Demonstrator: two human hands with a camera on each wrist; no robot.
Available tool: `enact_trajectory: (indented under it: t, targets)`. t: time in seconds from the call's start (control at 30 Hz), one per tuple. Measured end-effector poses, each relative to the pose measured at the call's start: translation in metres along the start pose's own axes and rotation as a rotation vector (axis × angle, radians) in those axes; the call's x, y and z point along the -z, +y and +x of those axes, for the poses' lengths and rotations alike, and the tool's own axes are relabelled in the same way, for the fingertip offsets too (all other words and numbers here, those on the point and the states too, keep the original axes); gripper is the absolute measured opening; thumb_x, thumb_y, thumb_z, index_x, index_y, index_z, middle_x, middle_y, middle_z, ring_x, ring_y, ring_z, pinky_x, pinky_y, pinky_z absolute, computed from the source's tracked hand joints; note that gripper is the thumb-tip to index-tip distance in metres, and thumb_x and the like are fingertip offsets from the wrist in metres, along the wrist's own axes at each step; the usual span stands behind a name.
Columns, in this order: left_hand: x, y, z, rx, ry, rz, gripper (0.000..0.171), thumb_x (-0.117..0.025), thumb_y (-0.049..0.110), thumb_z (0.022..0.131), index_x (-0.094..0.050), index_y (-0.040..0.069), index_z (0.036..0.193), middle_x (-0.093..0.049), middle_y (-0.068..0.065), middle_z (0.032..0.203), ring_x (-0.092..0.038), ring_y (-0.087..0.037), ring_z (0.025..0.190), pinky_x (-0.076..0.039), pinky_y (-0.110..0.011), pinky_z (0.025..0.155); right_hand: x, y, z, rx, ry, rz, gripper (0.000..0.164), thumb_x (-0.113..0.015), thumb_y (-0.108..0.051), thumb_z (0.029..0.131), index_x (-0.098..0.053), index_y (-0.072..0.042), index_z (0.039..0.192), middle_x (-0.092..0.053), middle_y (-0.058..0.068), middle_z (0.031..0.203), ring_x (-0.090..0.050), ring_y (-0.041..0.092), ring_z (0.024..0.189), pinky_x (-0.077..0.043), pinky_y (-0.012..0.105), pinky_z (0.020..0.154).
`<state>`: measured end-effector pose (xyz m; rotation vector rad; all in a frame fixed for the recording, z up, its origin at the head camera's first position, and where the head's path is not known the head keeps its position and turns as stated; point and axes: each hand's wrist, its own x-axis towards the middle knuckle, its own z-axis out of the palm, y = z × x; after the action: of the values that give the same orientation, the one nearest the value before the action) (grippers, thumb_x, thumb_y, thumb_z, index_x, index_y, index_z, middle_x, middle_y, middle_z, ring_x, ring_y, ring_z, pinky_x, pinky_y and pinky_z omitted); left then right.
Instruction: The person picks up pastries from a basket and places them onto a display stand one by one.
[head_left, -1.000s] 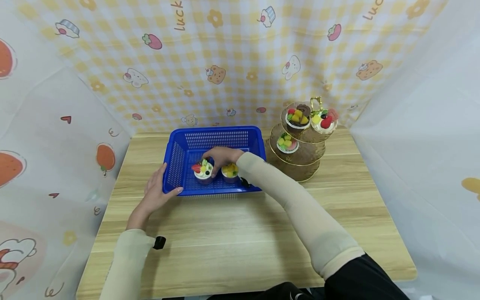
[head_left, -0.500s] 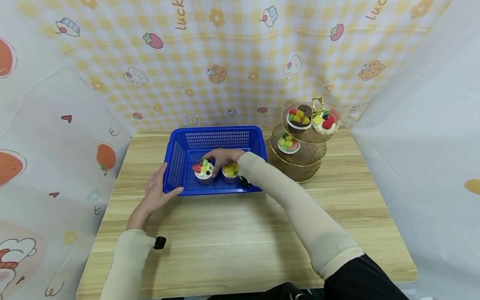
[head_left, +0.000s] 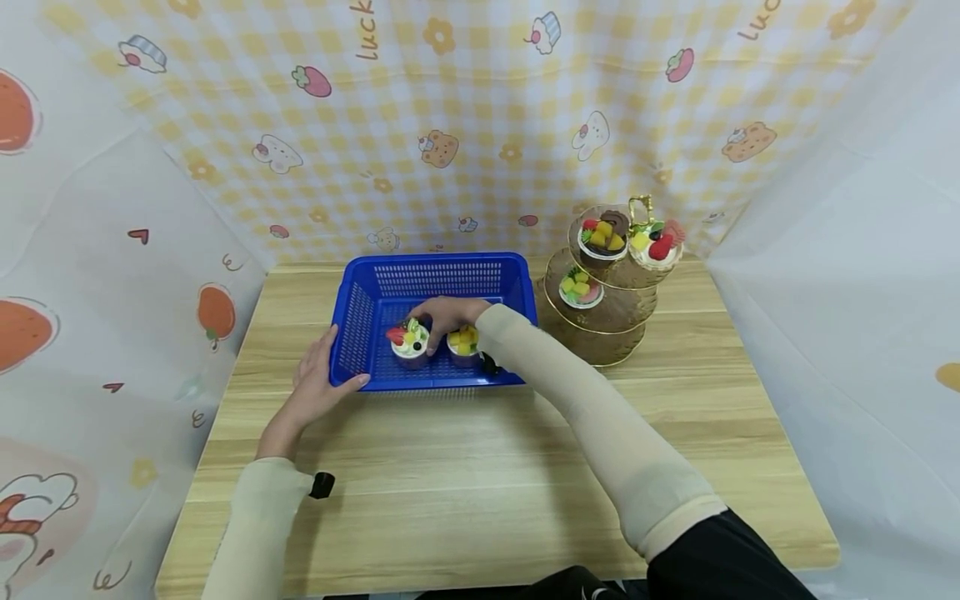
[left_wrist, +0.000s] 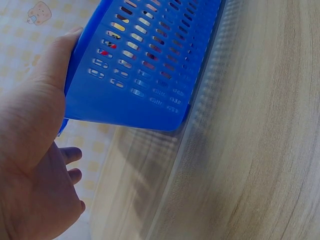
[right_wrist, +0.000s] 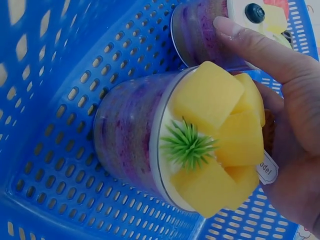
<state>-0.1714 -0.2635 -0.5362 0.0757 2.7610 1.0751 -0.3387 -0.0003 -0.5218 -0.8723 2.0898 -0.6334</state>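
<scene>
My left hand (head_left: pixel 311 387) grips the near left corner of a blue plastic basket (head_left: pixel 435 384); in the left wrist view its thumb (left_wrist: pixel 59 57) lies along the rim. Inside the basket, my right hand (head_left: pixel 444 314) holds a dessert cup (head_left: pixel 410 343) topped with cream, strawberry and a blueberry. Its thumb (right_wrist: pixel 250 40) presses the purple-layered side of that cup in the right wrist view; the other fingers are mostly hidden. Just right of it stands a second dessert cup (right_wrist: pixel 135 135), with yellow mango cubes and a green sprig, below the right wrist.
A three-tier gold-rimmed stand (head_left: pixel 611 321) is right of the basket. Its top tier bears a chocolate fruit cup (head_left: pixel 602 242) and a cream fruit cup (head_left: pixel 656 246); another fruit cup (head_left: pixel 581 289) sits on the middle tier. Everything rests on a wooden table (head_left: pixel 450 492).
The whole head view has shifted slightly, moving the scene a little to the right. Both hands, the basket and the cups keep their places relative to one another.
</scene>
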Motion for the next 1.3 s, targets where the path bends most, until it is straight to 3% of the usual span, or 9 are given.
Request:
enact_trajectory:
  t: [0.4,0.53,0.67,0.9,1.3]
  targets:
    - [0.0,0.001,-0.001,0.007,-0.001,-0.01,0.109,-0.069,0.048,0.089,0.01,0.023,0.16,0.001,-0.019,0.167,0.005,-0.051,0.151,0.005,-0.074,0.113,-0.001,0.002,0.0,0.037,0.06,-0.035,0.07,-0.087,-0.027,0.075,-0.058,-0.023,0.138,-0.058,0.001,0.143,-0.053,0.016,0.127,-0.041,0.036,0.114]
    - [0.0,0.002,-0.001,0.01,-0.006,-0.011,0.109,-0.069,0.049,0.089,0.01,0.024,0.159,0.001,-0.018,0.168,0.005,-0.05,0.151,0.004,-0.074,0.113,-0.001,0.002,-0.001,0.078,0.079,-0.009,0.063,-0.087,-0.026,0.076,-0.062,-0.02,0.133,-0.061,0.001,0.141,-0.053,0.017,0.132,-0.04,0.033,0.115]
    - [0.0,0.003,0.0,0.013,-0.011,-0.012,0.109,-0.068,0.049,0.089,0.011,0.025,0.159,0.002,-0.019,0.168,0.005,-0.05,0.151,0.004,-0.074,0.114,0.003,-0.001,-0.005,0.092,0.12,0.039,0.068,-0.087,-0.029,0.076,-0.059,-0.017,0.137,-0.058,0.002,0.144,-0.051,0.019,0.137,-0.038,0.033,0.117]
    - [0.0,0.002,0.0,0.019,-0.013,-0.013,0.109,-0.068,0.05,0.089,0.012,0.025,0.159,0.0,-0.023,0.167,0.005,-0.05,0.151,0.004,-0.074,0.114,0.012,-0.009,-0.017,0.109,0.259,0.084,0.087,-0.086,-0.039,0.074,-0.047,-0.013,0.147,-0.054,0.005,0.148,-0.051,0.019,0.136,-0.037,0.035,0.118]
    - [0.001,0.003,-0.001,0.011,-0.02,-0.027,0.11,-0.068,0.049,0.089,0.013,0.025,0.159,0.0,-0.025,0.166,0.005,-0.051,0.151,0.004,-0.074,0.113,0.025,-0.031,-0.056,0.193,0.574,0.231,0.075,-0.085,-0.046,0.074,-0.056,-0.021,0.138,-0.062,-0.005,0.134,-0.056,0.01,0.125,-0.045,0.032,0.11]
